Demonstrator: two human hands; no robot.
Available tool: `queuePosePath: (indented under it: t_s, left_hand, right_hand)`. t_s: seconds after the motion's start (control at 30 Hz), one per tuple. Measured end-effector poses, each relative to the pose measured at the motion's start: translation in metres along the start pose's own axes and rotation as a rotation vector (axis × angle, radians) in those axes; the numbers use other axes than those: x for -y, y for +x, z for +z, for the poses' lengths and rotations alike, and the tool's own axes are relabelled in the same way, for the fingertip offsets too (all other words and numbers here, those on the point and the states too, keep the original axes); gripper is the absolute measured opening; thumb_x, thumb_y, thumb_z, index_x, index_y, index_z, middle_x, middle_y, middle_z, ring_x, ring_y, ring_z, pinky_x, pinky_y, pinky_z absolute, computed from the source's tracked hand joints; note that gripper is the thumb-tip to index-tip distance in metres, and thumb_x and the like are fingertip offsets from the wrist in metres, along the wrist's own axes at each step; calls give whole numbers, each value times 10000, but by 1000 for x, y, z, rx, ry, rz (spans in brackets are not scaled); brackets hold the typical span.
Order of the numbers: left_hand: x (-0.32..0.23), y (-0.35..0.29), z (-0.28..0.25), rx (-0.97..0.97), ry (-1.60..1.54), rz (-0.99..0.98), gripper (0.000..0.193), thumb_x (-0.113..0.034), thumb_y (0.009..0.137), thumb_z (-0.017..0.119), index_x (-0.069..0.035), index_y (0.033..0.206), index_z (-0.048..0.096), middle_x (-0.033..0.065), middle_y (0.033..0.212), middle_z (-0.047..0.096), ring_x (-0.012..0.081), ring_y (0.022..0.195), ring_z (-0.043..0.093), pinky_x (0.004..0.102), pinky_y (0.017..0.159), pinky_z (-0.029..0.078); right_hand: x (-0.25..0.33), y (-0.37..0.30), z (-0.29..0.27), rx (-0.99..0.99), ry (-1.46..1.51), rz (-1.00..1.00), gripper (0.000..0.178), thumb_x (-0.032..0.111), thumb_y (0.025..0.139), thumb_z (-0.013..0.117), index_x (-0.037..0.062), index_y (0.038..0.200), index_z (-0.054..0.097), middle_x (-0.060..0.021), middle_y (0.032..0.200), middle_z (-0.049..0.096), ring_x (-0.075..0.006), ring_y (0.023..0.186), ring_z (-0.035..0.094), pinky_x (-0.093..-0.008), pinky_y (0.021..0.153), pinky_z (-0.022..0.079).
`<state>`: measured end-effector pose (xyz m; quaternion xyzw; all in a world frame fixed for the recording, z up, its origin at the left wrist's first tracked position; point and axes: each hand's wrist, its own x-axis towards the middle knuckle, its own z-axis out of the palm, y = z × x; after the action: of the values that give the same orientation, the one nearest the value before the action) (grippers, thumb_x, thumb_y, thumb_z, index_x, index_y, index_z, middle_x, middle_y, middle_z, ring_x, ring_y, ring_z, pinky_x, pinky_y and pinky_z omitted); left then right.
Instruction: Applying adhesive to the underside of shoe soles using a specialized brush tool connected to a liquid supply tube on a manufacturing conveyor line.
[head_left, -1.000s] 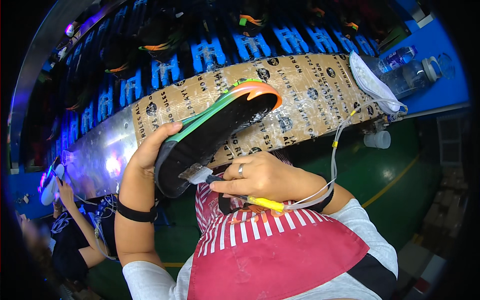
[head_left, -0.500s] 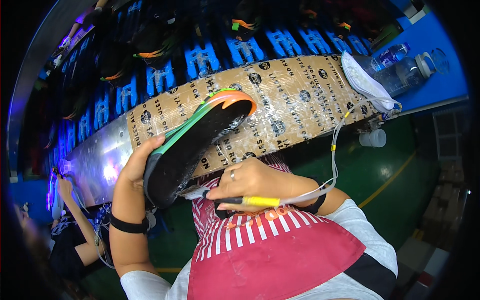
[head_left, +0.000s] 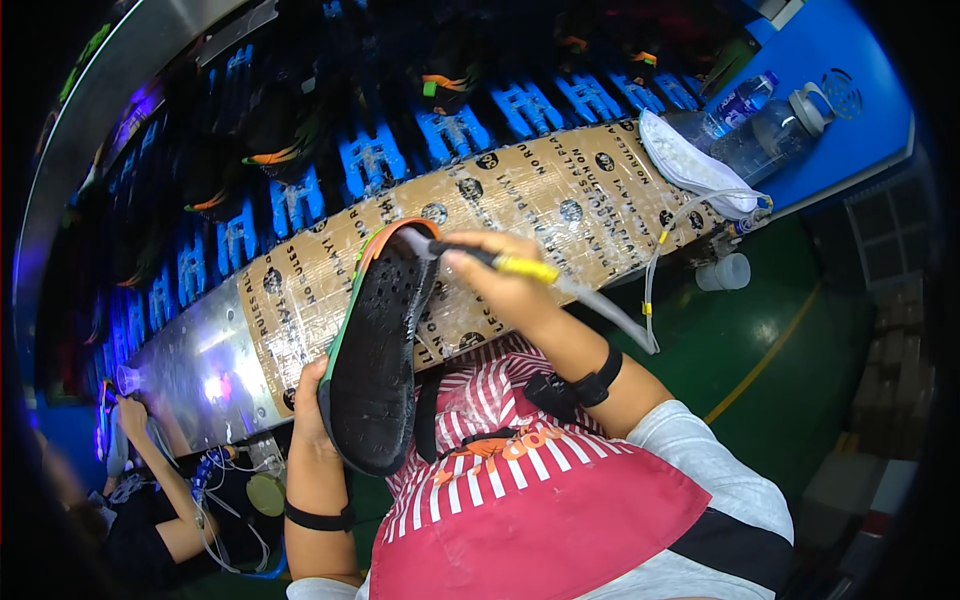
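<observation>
The left hand (head_left: 313, 402) has its fingers hidden behind the black sole (head_left: 372, 360), the brush (head_left: 466, 250) has blurred bristles, the near edge cuts off the red apron (head_left: 530, 510), the co-worker (head_left: 135, 530) at left fades into the dark rim, and orange-trimmed shapes (head_left: 448, 85) beyond the blue racks (head_left: 370, 162) are too dim to tell.

Cardboard sheet (head_left: 540, 240), brown, on metal bench (head_left: 185, 400): repeated black capitals (head_left: 526, 152), round dark emblems (head_left: 470, 189), edge to edge. Bottle (head_left: 741, 104), blue-labelled, past the sheet's right edge: pale lettering, small. Apron (head_left: 540, 510), red, white-striped: orange lettering (head_left: 505, 447) on the striped part.
</observation>
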<state>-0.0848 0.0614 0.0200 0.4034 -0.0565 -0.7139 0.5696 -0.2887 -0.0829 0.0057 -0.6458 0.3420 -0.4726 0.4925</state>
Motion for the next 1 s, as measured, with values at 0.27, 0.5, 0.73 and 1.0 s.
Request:
queuePosePath:
  t_s: [0.27, 0.5, 0.73, 1.0]
  left_hand:
    - [1, -5, -3, -162, 33, 192, 514, -334, 816, 445, 11, 1197, 458, 187, 1069, 585, 287, 913, 612, 381, 805, 511]
    - [8, -23, -12, -291, 230, 447, 512, -353, 825, 467, -4, 1199, 452, 168, 1068, 581, 282, 906, 608, 376, 791, 506]
    - [4, -28, 4, -207, -71, 395, 566, -411, 834, 421, -22, 1244, 428, 172, 1130, 552, 298, 975, 577, 412, 811, 495]
    - [26, -29, -37, 327, -529, 288, 541, -220, 884, 465, -10, 1342, 269, 299, 1301, 342, 381, 1063, 501, 400, 814, 479]
  right_hand:
    - [26, -20, 6, 273, -234, -381, 260, 135, 708, 704, 47, 947, 653, -87, 678, 600, -213, 556, 581, -300, 516, 452]
    - [33, -7, -23, -33, -252, -278, 214, 71, 732, 671, -20, 924, 643, -121, 747, 617, -175, 613, 584, -262, 545, 442]
    - [28, -2, -33, -183, -223, -224, 197, 94, 739, 675, -7, 907, 654, -114, 740, 605, -170, 609, 580, -249, 535, 443]
    - [23, 3, -58, -262, 186, 178, 257, 210, 842, 607, -10, 968, 647, -31, 719, 594, -62, 632, 495, -196, 579, 389]
